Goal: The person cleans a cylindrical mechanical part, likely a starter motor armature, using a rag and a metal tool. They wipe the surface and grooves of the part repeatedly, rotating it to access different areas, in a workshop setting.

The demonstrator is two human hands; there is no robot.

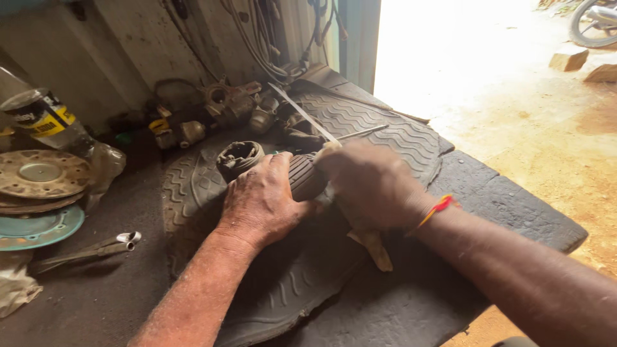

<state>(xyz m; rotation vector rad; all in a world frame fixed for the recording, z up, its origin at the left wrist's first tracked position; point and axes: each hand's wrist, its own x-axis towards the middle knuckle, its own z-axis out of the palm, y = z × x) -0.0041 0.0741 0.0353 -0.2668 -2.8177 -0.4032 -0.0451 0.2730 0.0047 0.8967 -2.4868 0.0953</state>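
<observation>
At frame centre, our left hand [260, 202] clamps a ribbed dark cylinder [302, 177] on the tyre piece [360, 115]. Our right hand [373, 186] grips a long knife [305, 115] close beside it; a slip could cut the left fingers. Beyond, clutter lies at upper left.

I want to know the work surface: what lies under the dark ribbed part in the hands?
Under the ribbed cylindrical part, a piece of old tyre tread covers the bench. The left hand and right hand hide the spot where they meet.
</observation>
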